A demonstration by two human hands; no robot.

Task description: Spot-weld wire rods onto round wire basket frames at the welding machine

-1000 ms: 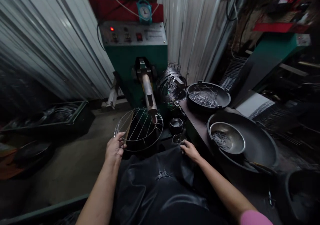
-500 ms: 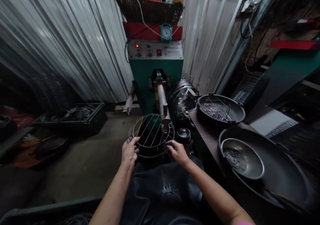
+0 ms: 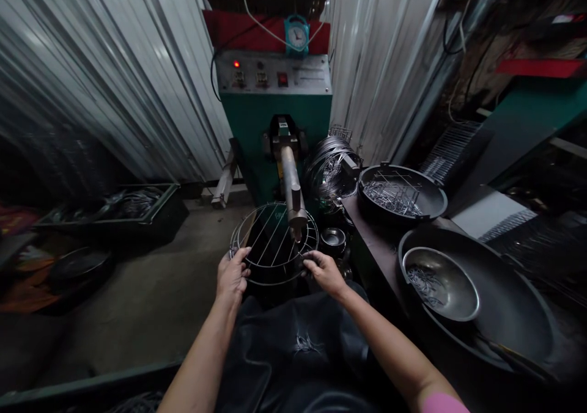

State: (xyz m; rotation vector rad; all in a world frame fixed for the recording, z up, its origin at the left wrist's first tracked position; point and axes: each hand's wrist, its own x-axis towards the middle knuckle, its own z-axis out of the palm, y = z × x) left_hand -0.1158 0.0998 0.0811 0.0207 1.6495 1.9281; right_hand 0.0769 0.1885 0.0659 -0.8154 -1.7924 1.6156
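Note:
A round wire rack (image 3: 266, 265), made of two rings with parallel bars across the upper one, is held about level in front of me. My left hand (image 3: 233, 272) is closed on its left rim, thumb on top. At the right rim my right hand (image 3: 323, 270) pinches with thumb and forefinger; whether a small piece is also between the fingertips cannot be made out. The metal arm of a green machine (image 3: 290, 181) reaches over the rack, its tip (image 3: 297, 234) just above the right side of the rim. Several short bent wires (image 3: 306, 343) lie on my dark apron (image 3: 257, 364).
On the right stand a black pan (image 3: 431, 202) with wire parts and a large wok (image 3: 518, 303) holding a steel bowl (image 3: 468, 303) of small wires. A wire bundle (image 3: 332, 162) hangs beside the machine. Bins (image 3: 158, 208) of metal parts stand left and at lower left.
The view has tilted down and closer, so the basket above the machine is mostly out of frame. Both hands keep their hold at the rack, which stays under the machine's tip.

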